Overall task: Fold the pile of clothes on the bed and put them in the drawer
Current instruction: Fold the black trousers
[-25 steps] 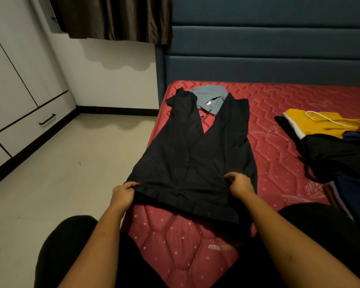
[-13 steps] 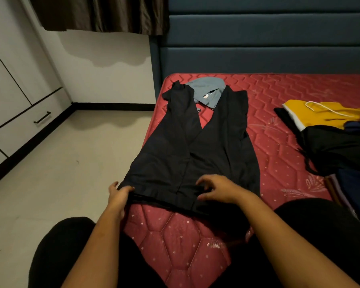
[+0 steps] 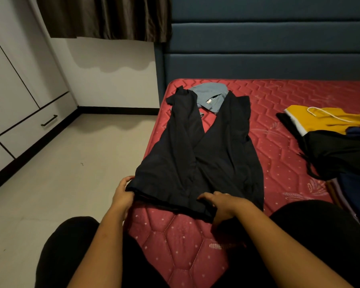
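Gripping black trousers (image 3: 206,163) by the waistband (image 3: 170,199): with left hand (image 3: 123,196) clamped on the outer corner, with right hand (image 3: 222,204) curled round the middle. Spread flat on red mattress (image 3: 175,246) (2 legs splayed toward headboard (image 3: 258,48)), well apart from clothes pile (image 3: 337,154).

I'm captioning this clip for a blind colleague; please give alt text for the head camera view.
A person's left hand and right hand hold the near waistband of dark cloth trousers spread flat on a red quilted mattress. A grey-blue garment lies by the far leg ends, and a pile of yellow and black clothes sits to the right.
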`<state>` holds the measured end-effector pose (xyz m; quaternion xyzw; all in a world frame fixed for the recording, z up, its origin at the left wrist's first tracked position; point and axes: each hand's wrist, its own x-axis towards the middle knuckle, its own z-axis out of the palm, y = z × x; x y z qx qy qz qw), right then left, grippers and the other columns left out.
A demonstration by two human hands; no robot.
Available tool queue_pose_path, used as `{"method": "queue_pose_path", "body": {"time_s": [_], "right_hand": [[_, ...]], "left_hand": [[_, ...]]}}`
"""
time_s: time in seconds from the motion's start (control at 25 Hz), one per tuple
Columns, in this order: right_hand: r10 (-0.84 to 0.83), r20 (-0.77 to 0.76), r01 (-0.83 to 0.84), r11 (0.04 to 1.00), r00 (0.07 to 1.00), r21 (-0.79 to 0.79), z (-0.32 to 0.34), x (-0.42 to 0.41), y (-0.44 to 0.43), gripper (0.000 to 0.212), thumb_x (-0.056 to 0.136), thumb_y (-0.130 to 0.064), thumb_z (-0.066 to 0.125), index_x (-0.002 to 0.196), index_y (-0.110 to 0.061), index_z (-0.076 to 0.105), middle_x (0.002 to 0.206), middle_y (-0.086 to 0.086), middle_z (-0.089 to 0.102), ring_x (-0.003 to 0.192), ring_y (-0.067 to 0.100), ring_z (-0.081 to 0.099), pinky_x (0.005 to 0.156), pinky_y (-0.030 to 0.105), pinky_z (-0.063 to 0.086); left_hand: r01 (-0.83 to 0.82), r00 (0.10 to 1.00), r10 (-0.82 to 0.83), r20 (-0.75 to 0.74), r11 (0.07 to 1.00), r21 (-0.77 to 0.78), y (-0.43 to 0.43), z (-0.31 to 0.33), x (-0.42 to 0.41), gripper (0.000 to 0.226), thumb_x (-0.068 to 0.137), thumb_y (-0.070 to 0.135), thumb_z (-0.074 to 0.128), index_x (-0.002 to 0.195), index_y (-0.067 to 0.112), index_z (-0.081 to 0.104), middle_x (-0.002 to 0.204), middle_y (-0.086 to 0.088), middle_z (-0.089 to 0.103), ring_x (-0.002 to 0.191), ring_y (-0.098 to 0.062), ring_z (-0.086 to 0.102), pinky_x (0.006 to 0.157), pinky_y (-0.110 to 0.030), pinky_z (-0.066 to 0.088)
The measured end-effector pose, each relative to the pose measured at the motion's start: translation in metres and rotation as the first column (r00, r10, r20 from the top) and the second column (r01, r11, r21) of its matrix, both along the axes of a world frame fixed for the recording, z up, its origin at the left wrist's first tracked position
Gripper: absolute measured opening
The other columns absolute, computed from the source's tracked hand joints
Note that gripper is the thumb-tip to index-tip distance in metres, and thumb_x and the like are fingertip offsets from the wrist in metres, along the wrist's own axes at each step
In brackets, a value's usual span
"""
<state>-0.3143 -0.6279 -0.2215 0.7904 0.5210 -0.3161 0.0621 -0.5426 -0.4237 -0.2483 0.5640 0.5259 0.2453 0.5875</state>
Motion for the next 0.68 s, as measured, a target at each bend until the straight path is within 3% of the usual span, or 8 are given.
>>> {"method": "queue_pose_path", "body": {"time_s": [0.08,0.24,0.4,0.48,0.56,0.68], "right_hand": [[0.053,0.097,-0.058,0.997,0.994,0.056,-0.003,-0.013,0.002,0.101,0.07,-0.035,0.079,0.146,-0.049,0.013,0.138,0.002,0.036,0.128,0.031,0.038,0.101,0.046,0.043],[0.1,0.25,-0.122,0.99,0.963,0.074,-0.011,-0.032,0.006,0.098,0.08,-0.039,0.066,0.148,-0.049,-0.004,0.149,0.002,0.023,0.135,0.033,0.028,0.103,0.053,0.035],[0.081,0.343,-0.121,0.988,0.936,0.096,-0.011,-0.038,0.008,0.094,0.085,-0.027,0.062,0.148,-0.049,-0.004,0.151,0.001,0.022,0.135,0.032,0.029,0.101,0.052,0.036],[0.03,0.379,-0.07,0.993,0.925,0.092,-0.009,-0.032,0.005,0.092,0.085,-0.023,0.062,0.148,-0.049,0.001,0.149,0.0,0.026,0.133,0.03,0.034,0.1,0.051,0.037],[-0.049,0.388,-0.006,0.99,0.921,0.139,-0.003,-0.016,0.003,0.081,0.085,-0.021,0.062,0.147,-0.047,0.016,0.144,-0.002,0.036,0.129,0.028,0.041,0.099,0.048,0.041],[-0.246,0.226,0.15,0.915,0.942,0.374,0.008,0.019,0.001,0.062,0.078,-0.015,0.061,0.134,-0.038,0.048,0.134,-0.001,0.053,0.121,0.025,0.053,0.098,0.037,0.046]], "left_hand": [[-0.163,0.984,0.161,0.079,0.986,0.021,0.001,0.002,0.003,0.054,0.086,-0.008,0.034,0.092,0.037,0.063,0.107,-0.013,0.065,0.083,-0.029,0.06,0.064,-0.036,0.048],[-0.409,0.853,0.396,0.34,0.912,-0.036,0.006,0.026,0.001,0.04,0.091,-0.005,0.035,0.099,0.025,0.06,0.099,0.0,0.062,0.084,-0.02,0.059,0.065,-0.033,0.053],[-0.405,0.755,0.451,0.477,0.892,-0.202,0.012,0.036,-0.008,0.039,0.09,-0.009,0.035,0.085,0.021,0.06,0.098,-0.006,0.063,0.085,-0.023,0.061,0.071,-0.037,0.054],[-0.402,0.717,0.487,0.5,0.874,-0.274,0.015,0.037,-0.012,0.036,0.09,-0.009,0.034,0.082,0.018,0.058,0.098,-0.01,0.062,0.086,-0.027,0.061,0.075,-0.04,0.054],[-0.408,0.635,0.556,0.537,0.831,-0.378,0.02,0.037,-0.016,0.031,0.09,-0.005,0.035,0.078,0.016,0.055,0.099,-0.013,0.061,0.089,-0.029,0.06,0.078,-0.041,0.054],[-0.383,0.513,0.654,0.556,0.754,-0.533,0.03,0.035,-0.021,0.022,0.091,0.008,0.04,0.073,0.018,0.049,0.098,-0.011,0.061,0.092,-0.028,0.058,0.078,-0.043,0.054]]}}
